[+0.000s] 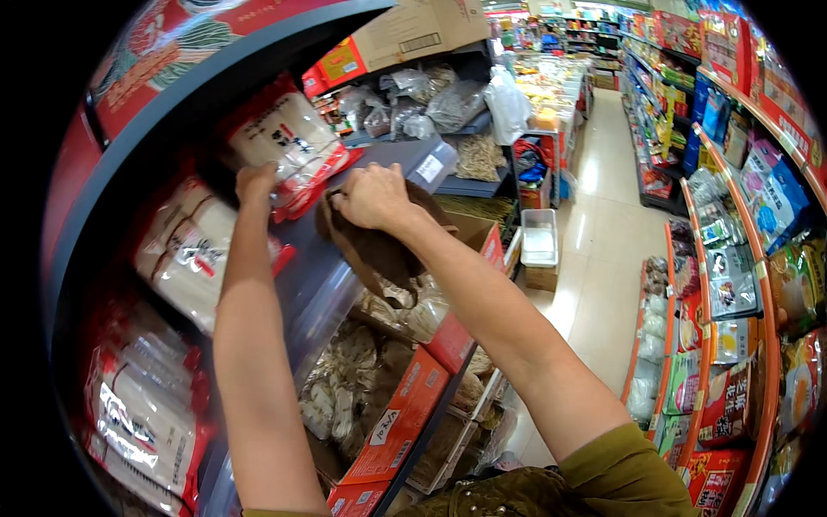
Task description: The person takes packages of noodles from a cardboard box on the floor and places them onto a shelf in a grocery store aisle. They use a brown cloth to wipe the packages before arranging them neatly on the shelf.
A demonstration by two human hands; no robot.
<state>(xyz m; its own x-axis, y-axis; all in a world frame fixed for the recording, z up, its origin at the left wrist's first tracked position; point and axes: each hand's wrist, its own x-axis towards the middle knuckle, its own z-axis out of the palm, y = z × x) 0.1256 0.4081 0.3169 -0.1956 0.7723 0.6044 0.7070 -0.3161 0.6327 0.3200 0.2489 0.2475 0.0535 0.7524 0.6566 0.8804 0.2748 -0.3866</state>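
Observation:
My left hand [257, 179] reaches onto a grey shelf and touches the near left end of a plastic-wrapped package of white noodles [287, 142] with red ends; whether its fingers grip the package is not plain. To the right, my right hand [373, 196] is closed on a dark brown cloth [371, 249], which hangs over the shelf's front edge with a strap-like loop dangling. Beside my left forearm lies a second white package [190, 249], and more wrapped packages [142, 407] are at the lower left. A price label [429, 168] sits on the shelf edge.
Below the shelf, red cardboard boxes [400, 420] hold bagged dried goods. More bags [452, 103] lie on a farther shelf. A white plastic bin [539, 238] stands on a carton beside the tiled aisle [594, 258]. Shelves of packaged food with orange edges [762, 284] line the right.

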